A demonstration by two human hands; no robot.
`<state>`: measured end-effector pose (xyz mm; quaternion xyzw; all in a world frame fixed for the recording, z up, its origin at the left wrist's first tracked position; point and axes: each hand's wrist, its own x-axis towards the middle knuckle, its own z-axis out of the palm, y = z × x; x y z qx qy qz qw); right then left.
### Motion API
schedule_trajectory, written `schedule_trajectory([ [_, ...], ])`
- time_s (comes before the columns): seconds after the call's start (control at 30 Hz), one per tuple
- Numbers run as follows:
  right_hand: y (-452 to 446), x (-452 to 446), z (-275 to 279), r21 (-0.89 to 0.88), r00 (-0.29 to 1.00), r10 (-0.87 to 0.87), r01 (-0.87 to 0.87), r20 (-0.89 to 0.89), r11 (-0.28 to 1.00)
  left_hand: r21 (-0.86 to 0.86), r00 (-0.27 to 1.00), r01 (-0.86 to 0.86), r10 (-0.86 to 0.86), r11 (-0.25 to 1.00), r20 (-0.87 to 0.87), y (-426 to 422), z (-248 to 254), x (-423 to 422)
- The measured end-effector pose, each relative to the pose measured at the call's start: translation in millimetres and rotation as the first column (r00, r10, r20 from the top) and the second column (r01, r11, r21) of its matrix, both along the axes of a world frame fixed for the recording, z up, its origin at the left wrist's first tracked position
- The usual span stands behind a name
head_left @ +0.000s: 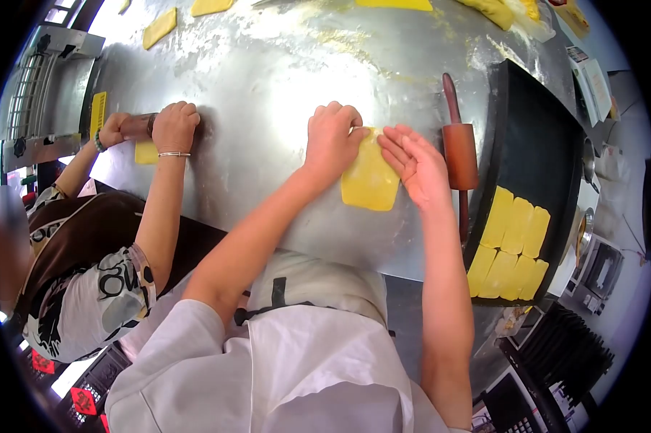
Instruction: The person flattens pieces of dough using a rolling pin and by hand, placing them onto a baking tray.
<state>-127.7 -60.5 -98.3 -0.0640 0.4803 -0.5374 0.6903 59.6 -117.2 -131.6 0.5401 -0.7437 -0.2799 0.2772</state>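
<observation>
A flat yellow sheet of dough lies on the metal table in front of me, roughly rectangular with rounded lower corners. My left hand is closed at its upper left corner, fingers curled and thumb tip at the top edge. Along the upper right side of the sheet is my right hand, fingers stretched out and palm partly turned up, the fingertips beside the edge. Just right of that hand rests a wooden rolling pin, its handles pointing away from and toward me.
A black tray at the right holds several yellow dough pieces at its near end. On the left, a co-worker's hands press a rolling pin over dough. More dough lies at the far side of the floured metal table.
</observation>
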Motion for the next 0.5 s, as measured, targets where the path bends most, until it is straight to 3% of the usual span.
schedule_trajectory([
  [0.13,-8.5,5.7,20.8,0.026,0.96,0.07,-0.065,-0.271,0.998,0.039,1.0,0.015,-0.015,0.999,0.003,-2.3,0.1,2.3],
  [0.23,12.5,-2.6,42.6,-0.1,0.916,0.003,-0.047,-0.402,0.994,0.025,0.99,0.094,-0.091,0.995,-0.106,12.8,7.5,23.1],
  [0.27,19.6,-2.3,44.0,-0.068,0.877,0.007,-0.045,-0.48,0.997,0.015,0.99,0.113,-0.111,0.994,-0.086,20.6,7.4,33.3],
  [0.37,40.5,2.7,26.5,0.129,0.629,0.322,-0.333,-0.708,0.934,-0.014,0.984,0.165,-0.166,0.986,-0.057,41.1,-0.3,57.5],
  [0.4,44.3,14.0,24.4,0.154,0.58,0.342,-0.348,-0.739,0.925,-0.015,0.984,0.162,-0.162,0.987,-0.067,46.5,-1.9,63.4],
  [0.5,51.4,39.1,12.3,0.189,0.25,0.329,-0.457,-0.911,0.869,0.097,0.986,0.132,-0.121,0.986,-0.113,57.2,4.9,68.2],
])
